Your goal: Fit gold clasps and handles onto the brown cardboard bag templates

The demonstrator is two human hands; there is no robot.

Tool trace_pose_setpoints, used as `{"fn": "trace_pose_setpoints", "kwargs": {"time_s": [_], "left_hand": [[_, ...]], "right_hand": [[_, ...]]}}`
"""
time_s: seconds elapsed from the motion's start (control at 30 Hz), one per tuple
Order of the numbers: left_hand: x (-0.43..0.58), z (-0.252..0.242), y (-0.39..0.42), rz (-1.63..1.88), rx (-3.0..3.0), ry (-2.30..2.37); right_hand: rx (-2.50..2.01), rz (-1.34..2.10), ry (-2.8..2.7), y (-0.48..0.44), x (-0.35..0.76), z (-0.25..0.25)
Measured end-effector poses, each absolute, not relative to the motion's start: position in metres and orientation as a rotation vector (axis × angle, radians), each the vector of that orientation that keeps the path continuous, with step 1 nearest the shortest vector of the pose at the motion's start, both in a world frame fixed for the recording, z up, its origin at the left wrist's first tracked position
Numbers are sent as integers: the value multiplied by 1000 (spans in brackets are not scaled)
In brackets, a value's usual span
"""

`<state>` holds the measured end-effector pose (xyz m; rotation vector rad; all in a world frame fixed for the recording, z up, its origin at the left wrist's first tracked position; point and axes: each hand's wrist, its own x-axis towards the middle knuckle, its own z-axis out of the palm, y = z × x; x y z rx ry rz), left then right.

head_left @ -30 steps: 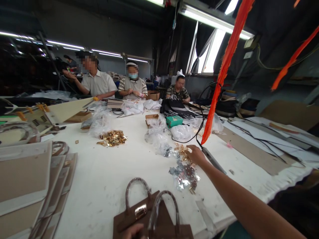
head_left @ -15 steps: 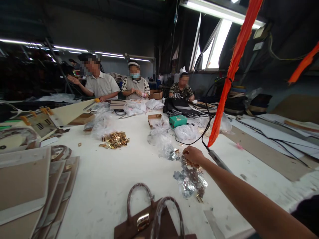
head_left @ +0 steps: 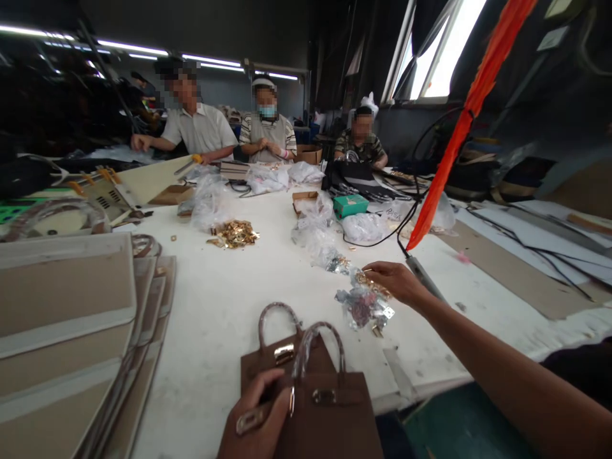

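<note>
A brown handbag (head_left: 329, 414) with two plastic-wrapped handles stands at the bottom middle of the view, with gold metal fittings on its front. My left hand (head_left: 261, 414) is closed at the bag's left side, its thumb and fingers round a brown strap with a gold plate (head_left: 249, 421). Over a pile of small gold pieces (head_left: 380, 290), my right hand (head_left: 394, 280) has its fingers bent close together; whatever lies between the fingertips is too small to make out. Silver metal pieces (head_left: 356, 306) in clear plastic lie just below it.
Stacked beige panels (head_left: 62, 280) fill the left side. Another heap of gold pieces (head_left: 236, 234) lies mid-table, near plastic bags and a green box (head_left: 350, 205). An orange strip (head_left: 459, 140) hangs above a grey tool (head_left: 424, 277). Three people sit at the far side.
My left hand has come into view, at the bag. More of the bag shows, and the view has tilted down. My right hand remains at the metal pieces, with its fingers more extended.
</note>
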<state>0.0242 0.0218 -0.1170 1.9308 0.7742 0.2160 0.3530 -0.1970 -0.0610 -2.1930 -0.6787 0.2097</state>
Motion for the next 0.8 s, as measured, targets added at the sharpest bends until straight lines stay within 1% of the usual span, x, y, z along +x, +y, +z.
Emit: {"fn": "trace_pose_setpoints", "kwargs": {"time_s": [0.07, 0.2, 0.27, 0.33, 0.4, 0.47, 0.53, 0.67, 0.8], "left_hand": [[22, -113, 25, 262, 1983, 736], [22, -108, 30, 722, 2338, 592], [26, -97, 27, 808, 2538, 395], [34, -81, 20, 687, 2690, 118], [46, -69, 11, 470, 2789, -109], [59, -64, 3, 274, 2864, -215], [71, -65, 0, 150, 2924, -253], [84, -75, 0, 106, 2991, -282], [87, -78, 2, 177, 2947, -289]], "right_hand": [[-2093, 247, -754, -198, 307, -54], [-1953, 550, -747, -205, 213, -54], [-1895, 644, -702, -206, 177, -66], [-1876, 664, -652, -203, 154, -83], [-1894, 604, -617, -197, 141, -101], [-1949, 488, -643, -190, 136, -113], [-2048, 375, -713, -183, 134, -119], [-2228, 194, -825, -175, 133, -118], [-2150, 88, -891, -179, 131, -112]]}}
